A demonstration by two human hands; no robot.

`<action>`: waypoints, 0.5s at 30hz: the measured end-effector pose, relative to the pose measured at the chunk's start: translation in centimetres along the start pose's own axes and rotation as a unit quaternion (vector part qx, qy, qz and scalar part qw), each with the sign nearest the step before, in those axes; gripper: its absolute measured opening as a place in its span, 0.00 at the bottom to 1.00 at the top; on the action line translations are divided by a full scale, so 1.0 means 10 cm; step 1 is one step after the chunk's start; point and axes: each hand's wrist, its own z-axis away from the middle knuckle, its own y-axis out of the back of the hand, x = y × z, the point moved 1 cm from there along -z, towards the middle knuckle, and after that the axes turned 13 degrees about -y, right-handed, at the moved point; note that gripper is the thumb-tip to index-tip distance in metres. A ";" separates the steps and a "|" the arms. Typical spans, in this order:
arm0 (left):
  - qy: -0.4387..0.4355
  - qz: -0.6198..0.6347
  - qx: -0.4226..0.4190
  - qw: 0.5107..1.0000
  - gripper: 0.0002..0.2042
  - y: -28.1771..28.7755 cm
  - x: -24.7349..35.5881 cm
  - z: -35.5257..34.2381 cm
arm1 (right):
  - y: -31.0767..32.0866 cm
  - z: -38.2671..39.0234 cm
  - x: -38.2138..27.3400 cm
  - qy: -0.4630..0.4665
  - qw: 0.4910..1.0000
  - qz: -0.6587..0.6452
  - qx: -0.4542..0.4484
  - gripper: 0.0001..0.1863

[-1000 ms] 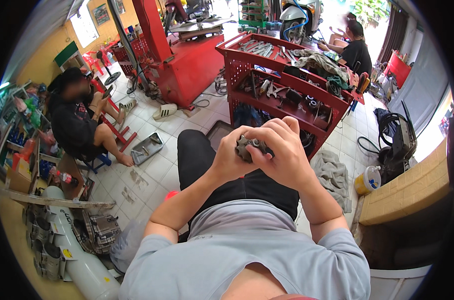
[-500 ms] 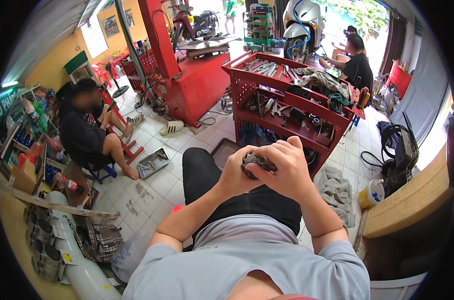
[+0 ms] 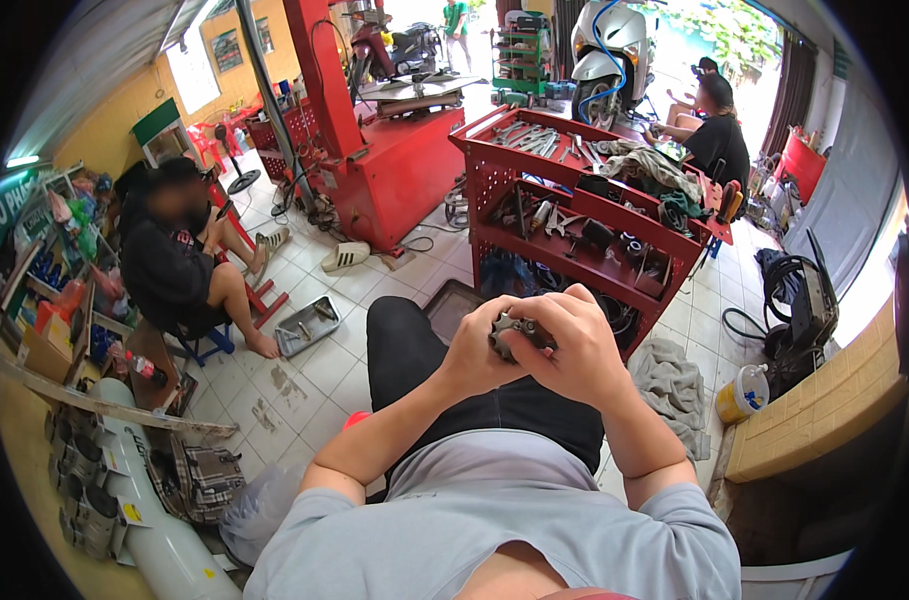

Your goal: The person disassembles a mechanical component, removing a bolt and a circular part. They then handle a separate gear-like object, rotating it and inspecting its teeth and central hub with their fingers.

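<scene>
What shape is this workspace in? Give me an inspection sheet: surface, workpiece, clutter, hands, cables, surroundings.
Surface: tiled floor, with dark stains at left.
Workpiece: toothed metal part, partly hidden.
Clutter: wrenches and rag on the red cart; grey cloth on the floor.
Hands: left hand and right hand both hold the part.
Cables: blue hose by the scooter; black coil at right, cable or hose unclear.
Surroundings: seated person at left.
</scene>
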 end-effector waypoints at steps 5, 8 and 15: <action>0.007 -0.001 -0.001 1.000 0.24 0.03 0.01 0.00 | 0.02 -0.01 0.00 -0.040 0.992 0.101 0.057 0.17; 0.017 -0.001 -0.005 1.000 0.25 0.04 0.02 -0.02 | -0.01 -0.01 0.03 -0.023 0.990 0.113 0.080 0.19; 0.019 -0.004 -0.003 1.000 0.24 0.02 0.00 0.00 | -0.02 0.00 0.04 -0.005 0.994 0.100 0.052 0.15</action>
